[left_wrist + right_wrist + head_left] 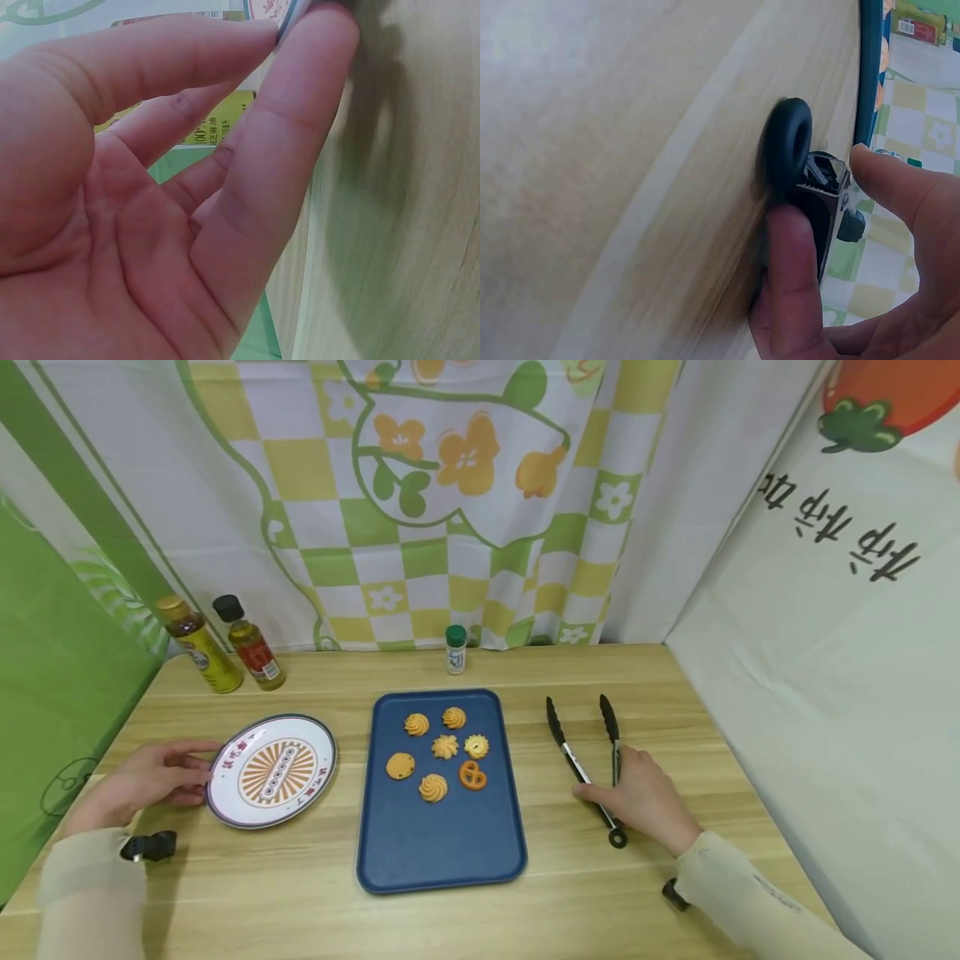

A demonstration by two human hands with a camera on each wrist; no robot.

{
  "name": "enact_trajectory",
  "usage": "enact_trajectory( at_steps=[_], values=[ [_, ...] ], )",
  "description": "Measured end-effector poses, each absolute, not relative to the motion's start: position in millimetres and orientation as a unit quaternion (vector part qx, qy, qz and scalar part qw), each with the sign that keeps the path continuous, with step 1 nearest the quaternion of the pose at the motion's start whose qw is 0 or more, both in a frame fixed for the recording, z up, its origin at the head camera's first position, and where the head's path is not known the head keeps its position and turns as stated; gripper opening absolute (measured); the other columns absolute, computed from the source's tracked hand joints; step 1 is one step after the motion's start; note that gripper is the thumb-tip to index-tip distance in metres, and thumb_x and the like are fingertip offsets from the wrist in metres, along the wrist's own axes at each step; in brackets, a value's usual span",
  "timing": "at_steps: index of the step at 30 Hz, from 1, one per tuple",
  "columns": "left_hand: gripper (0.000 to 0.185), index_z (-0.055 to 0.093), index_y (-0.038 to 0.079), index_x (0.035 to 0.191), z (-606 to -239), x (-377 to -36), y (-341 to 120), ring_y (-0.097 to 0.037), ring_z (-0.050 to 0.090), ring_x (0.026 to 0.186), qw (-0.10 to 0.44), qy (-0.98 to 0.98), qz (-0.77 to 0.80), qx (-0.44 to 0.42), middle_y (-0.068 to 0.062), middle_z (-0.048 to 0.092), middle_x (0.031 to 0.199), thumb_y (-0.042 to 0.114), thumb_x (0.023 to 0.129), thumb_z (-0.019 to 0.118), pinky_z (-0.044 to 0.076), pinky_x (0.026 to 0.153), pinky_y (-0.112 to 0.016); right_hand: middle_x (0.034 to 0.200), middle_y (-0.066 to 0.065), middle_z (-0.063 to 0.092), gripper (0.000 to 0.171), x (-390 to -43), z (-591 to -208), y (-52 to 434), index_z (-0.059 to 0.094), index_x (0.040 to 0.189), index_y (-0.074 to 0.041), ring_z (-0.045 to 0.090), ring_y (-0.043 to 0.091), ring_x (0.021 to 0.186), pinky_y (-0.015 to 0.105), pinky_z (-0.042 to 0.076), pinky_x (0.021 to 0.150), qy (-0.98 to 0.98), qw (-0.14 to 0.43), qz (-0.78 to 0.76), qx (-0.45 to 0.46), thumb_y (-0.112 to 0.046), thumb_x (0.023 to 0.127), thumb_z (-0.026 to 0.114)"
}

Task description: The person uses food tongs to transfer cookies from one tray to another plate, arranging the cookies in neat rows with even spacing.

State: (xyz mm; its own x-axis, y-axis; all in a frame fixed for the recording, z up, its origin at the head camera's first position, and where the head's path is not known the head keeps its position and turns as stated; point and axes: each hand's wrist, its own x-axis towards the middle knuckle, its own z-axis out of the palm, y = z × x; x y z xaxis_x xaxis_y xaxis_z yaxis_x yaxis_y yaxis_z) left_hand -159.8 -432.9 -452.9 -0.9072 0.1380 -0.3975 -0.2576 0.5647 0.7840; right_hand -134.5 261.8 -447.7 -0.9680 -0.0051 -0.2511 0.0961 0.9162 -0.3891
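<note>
Pale wood-grain counter (300, 902) carries everything; notes run from the near edge to the far edge.

Near right: right hand (645, 797) lies on the black-tipped metal tongs (581, 760). Wrist view shows a finger (791, 277) pressed along the hinge end beside the black hanging ring (787, 150), thumb just off the other side. Fingers loosely curled over the handle, not yet clearly clamped. The tongs' long axis runs from the ring at the near end, under the palm, away to the two black tips, which stand apart and point at the far edge. The handle end is directly under these fingers; the left hand is well apart from it.

Near left: left hand (150, 777) at the left rim of the round white plate with orange sunburst pattern (272, 770). Fingers (300, 112) fairly straight, narrow spread, tips touching the rim; cannot tell if it pinches.

Centre: dark blue rectangular tray (442, 852), between plate and tongs, holding six small orange-yellow cookies (444, 752) in its far half.

Far edge: small green-capped shaker jar (455, 649) behind the tray; two oil bottles (225, 647) at the far left corner. Patterned green-yellow cloth (450, 485) hangs behind.
</note>
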Motion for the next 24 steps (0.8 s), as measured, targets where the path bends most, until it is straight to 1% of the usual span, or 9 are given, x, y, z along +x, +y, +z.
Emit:
enact_trajectory(
  at_steps=[6, 8, 10, 12, 14, 17, 19, 20, 24],
  values=[
    [0.061, 0.029, -0.019, 0.164, -450.3, -159.4, -429.6, -0.009, 0.075, 0.088, 0.214, 0.862, 0.457, -0.039, -0.01, 0.073, 0.115, -0.004, 0.112, 0.056, 0.074, 0.083, -0.031, 0.156, 0.051, 0.047, 0.12, -138.9, -447.5, 259.1, 0.036, 0.158, 0.026, 0.053, 0.066, 0.142, 0.072, 0.058, 0.113, 0.972, 0.121, -0.198, 0.03, -0.063, 0.094, 0.083],
    [0.06, 0.028, -0.019, 0.164, -449.0, -159.8, -428.8, -0.009, 0.075, 0.088, 0.215, 0.864, 0.453, -0.039, -0.013, 0.073, 0.117, -0.004, 0.112, 0.055, 0.074, 0.084, -0.031, 0.148, 0.049, 0.056, 0.112, -139.5, -446.3, 259.3, 0.046, 0.153, 0.025, 0.062, 0.062, 0.132, 0.068, 0.063, 0.105, 0.973, 0.111, -0.199, 0.028, -0.061, 0.093, 0.084],
    [0.059, 0.028, -0.019, 0.164, -448.1, -160.2, -428.3, -0.009, 0.075, 0.088, 0.215, 0.866, 0.449, -0.04, -0.015, 0.073, 0.118, -0.004, 0.113, 0.054, 0.074, 0.084, -0.031, 0.131, 0.043, 0.068, 0.098, -140.0, -444.8, 259.8, 0.06, 0.138, 0.021, 0.071, 0.054, 0.113, 0.06, 0.067, 0.091, 0.974, 0.101, -0.201, 0.025, -0.061, 0.092, 0.086],
    [0.059, 0.028, -0.019, 0.164, -448.1, -160.0, -428.3, -0.009, 0.075, 0.088, 0.214, 0.867, 0.448, -0.039, -0.016, 0.072, 0.118, -0.005, 0.113, 0.054, 0.074, 0.084, -0.031, 0.107, 0.031, 0.075, 0.079, -140.7, -442.3, 260.7, 0.069, 0.115, 0.013, 0.072, 0.041, 0.092, 0.049, 0.065, 0.074, 0.974, 0.091, -0.205, 0.022, -0.061, 0.092, 0.086],
    [0.059, 0.028, -0.02, 0.164, -448.6, -159.8, -429.0, -0.009, 0.075, 0.088, 0.213, 0.868, 0.448, -0.035, -0.018, 0.073, 0.119, -0.005, 0.113, 0.054, 0.074, 0.084, -0.031, 0.088, 0.017, 0.07, 0.063, -141.0, -440.0, 261.5, 0.066, 0.093, 0.0, 0.065, 0.03, 0.078, 0.039, 0.056, 0.062, 0.973, 0.085, -0.213, 0.022, -0.06, 0.093, 0.085],
    [0.059, 0.028, -0.02, 0.164, -449.8, -159.5, -430.1, -0.009, 0.075, 0.088, 0.211, 0.867, 0.449, -0.034, -0.02, 0.072, 0.119, -0.005, 0.112, 0.054, 0.074, 0.084, -0.031, 0.079, 0.01, 0.063, 0.057, -141.4, -437.3, 262.5, 0.059, 0.079, -0.009, 0.059, 0.026, 0.073, 0.034, 0.049, 0.059, 0.974, 0.071, -0.213, 0.014, -0.059, 0.095, 0.082],
    [0.061, 0.029, -0.02, 0.164, -450.6, -159.5, -430.6, -0.009, 0.075, 0.088, 0.21, 0.866, 0.452, -0.037, -0.02, 0.071, 0.12, -0.005, 0.112, 0.056, 0.074, 0.084, -0.031, 0.084, 0.013, 0.064, 0.056, -141.5, -436.9, 262.4, 0.06, 0.078, -0.008, 0.06, 0.027, 0.074, 0.036, 0.052, 0.06, 0.975, 0.058, -0.213, 0.01, -0.057, 0.097, 0.081],
    [0.061, 0.029, -0.02, 0.164, -451.0, -159.5, -430.9, -0.009, 0.074, 0.089, 0.21, 0.866, 0.453, -0.037, -0.02, 0.071, 0.121, -0.005, 0.111, 0.057, 0.074, 0.084, -0.031, 0.089, 0.017, 0.066, 0.057, -141.9, -436.6, 262.3, 0.064, 0.082, -0.004, 0.062, 0.029, 0.077, 0.04, 0.056, 0.063, 0.976, 0.05, -0.21, 0.006, -0.056, 0.097, 0.081],
    [0.063, 0.029, -0.02, 0.163, -452.6, -158.7, -431.4, -0.008, 0.074, 0.09, 0.207, 0.862, 0.462, -0.035, -0.016, 0.071, 0.119, -0.005, 0.11, 0.06, 0.074, 0.084, -0.031, 0.111, 0.033, 0.068, 0.073, -144.1, -437.1, 259.9, 0.069, 0.116, 0.019, 0.068, 0.04, 0.089, 0.057, 0.066, 0.076, 0.98, 0.029, -0.198, 0.002, -0.051, 0.097, 0.079]
  ],
)
